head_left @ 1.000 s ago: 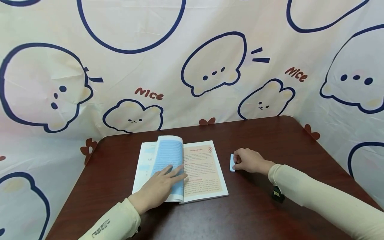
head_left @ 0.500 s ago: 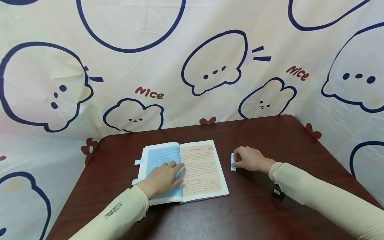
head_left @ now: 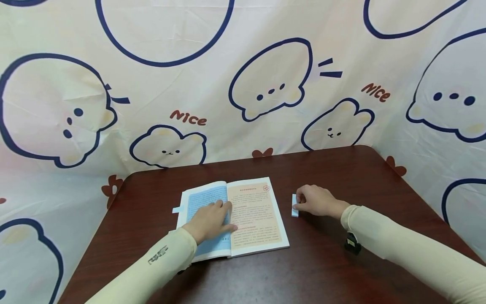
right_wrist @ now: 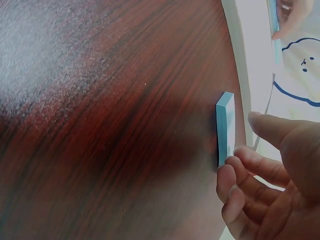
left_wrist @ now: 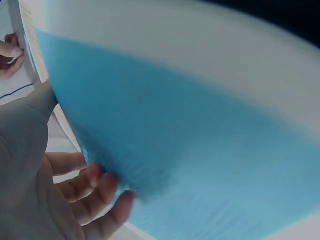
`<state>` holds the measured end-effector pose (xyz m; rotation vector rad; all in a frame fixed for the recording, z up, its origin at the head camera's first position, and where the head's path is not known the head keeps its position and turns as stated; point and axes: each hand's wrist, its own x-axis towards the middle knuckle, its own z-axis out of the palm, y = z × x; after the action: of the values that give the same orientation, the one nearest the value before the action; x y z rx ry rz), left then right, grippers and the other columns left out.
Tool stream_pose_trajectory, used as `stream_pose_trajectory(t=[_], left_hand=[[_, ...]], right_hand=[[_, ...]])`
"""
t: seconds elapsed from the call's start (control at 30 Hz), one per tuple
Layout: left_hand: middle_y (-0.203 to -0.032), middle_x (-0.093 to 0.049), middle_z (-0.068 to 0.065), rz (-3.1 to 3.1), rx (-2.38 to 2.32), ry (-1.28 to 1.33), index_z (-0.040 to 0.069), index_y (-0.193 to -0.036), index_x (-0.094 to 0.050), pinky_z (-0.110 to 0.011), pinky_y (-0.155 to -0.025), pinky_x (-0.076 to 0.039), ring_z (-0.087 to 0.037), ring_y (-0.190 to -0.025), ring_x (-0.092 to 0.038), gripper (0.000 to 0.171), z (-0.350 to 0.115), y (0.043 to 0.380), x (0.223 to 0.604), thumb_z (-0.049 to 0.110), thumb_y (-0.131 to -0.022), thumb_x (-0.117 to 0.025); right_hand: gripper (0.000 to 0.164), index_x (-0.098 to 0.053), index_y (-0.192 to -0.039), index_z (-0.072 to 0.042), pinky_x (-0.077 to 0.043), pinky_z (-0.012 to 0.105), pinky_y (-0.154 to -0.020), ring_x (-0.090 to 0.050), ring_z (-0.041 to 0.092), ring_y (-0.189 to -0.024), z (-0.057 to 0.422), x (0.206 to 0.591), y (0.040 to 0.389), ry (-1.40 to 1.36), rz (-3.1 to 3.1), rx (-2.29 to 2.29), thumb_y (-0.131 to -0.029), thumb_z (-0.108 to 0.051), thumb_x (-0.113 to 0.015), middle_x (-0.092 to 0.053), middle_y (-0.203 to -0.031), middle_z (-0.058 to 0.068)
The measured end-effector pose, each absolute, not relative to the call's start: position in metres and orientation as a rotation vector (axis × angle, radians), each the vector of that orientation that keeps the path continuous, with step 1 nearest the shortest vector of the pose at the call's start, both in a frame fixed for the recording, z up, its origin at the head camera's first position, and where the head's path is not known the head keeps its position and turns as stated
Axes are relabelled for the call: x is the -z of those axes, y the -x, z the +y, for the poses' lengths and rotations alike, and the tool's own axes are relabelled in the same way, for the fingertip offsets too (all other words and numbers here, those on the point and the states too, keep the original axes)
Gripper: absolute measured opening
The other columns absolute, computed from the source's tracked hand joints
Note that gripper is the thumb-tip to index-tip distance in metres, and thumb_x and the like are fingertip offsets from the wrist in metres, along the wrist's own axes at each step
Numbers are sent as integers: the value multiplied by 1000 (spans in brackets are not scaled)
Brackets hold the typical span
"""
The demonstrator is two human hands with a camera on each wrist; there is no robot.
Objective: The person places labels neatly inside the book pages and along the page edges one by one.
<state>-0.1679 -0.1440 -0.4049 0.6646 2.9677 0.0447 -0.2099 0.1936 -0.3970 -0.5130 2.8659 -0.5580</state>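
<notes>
An open book [head_left: 262, 215] lies on the table, blue-printed page on the left and cream page on the right. My left hand [head_left: 210, 219] rests near its spine, fingers relaxed and the thumb reaching onto the right page; the left wrist view shows the curved blue page [left_wrist: 170, 130] close up. A pale blue tab [head_left: 177, 210] sticks out past the book's left edge. Right of the book is a small light blue pad of sticky notes [right_wrist: 226, 125]. My right hand [head_left: 315, 202] is at the pad, its fingers loosely bent by one end; the thumb stands apart from the forefinger.
The dark brown wooden table [head_left: 326, 270] has a rounded far edge. A pale cloth [head_left: 273, 21] with cartoon bears hangs behind and along both sides. A small black device [head_left: 352, 244] sits under the right sleeve.
The raised blue page has come down flat on the left side. My left hand has slid right toward the spine, and its forearm now hides the lower tab. The right hand has barely moved.
</notes>
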Motion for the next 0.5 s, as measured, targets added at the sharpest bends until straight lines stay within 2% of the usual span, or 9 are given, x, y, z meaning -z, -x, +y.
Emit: stream_pose_trajectory(t=[0.1,0.2,0.27,0.5], left_hand=[[-124,-60,-12,3019,11,-720,7,-134,-60,-43,-84,-54,-26,-103,-58,71,-144,168,408,60,-88,-70],[-143,-53,-14,3045,51,-773,5,-138,-59,-51,-99,-50,-31,-126,-53,75,-144,167,409,61,-89,-68],[-156,-45,-14,3025,48,-778,6,-143,-55,-57,-108,-44,-37,-141,-44,75,-145,166,409,60,-91,-65],[-166,-28,-17,2881,-134,-673,12,-155,-41,-67,-110,-39,-53,-148,-30,76,-148,165,410,58,-97,-58]], right_hand=[[20,-66,-83,-14,-40,27,-53,-50,12,-61,194,399,211,521,2867,558,-90,-30,-76,-58,-69,-1],[21,-66,-81,-15,-40,28,-53,-51,12,-60,196,400,212,527,2868,557,-90,-30,-76,-58,-68,-2],[21,-66,-80,-15,-39,27,-53,-51,12,-60,197,400,212,533,2869,556,-90,-31,-76,-58,-68,-2],[21,-66,-82,-14,-40,28,-54,-51,13,-62,200,401,214,515,2872,551,-89,-31,-76,-58,-69,-1]])
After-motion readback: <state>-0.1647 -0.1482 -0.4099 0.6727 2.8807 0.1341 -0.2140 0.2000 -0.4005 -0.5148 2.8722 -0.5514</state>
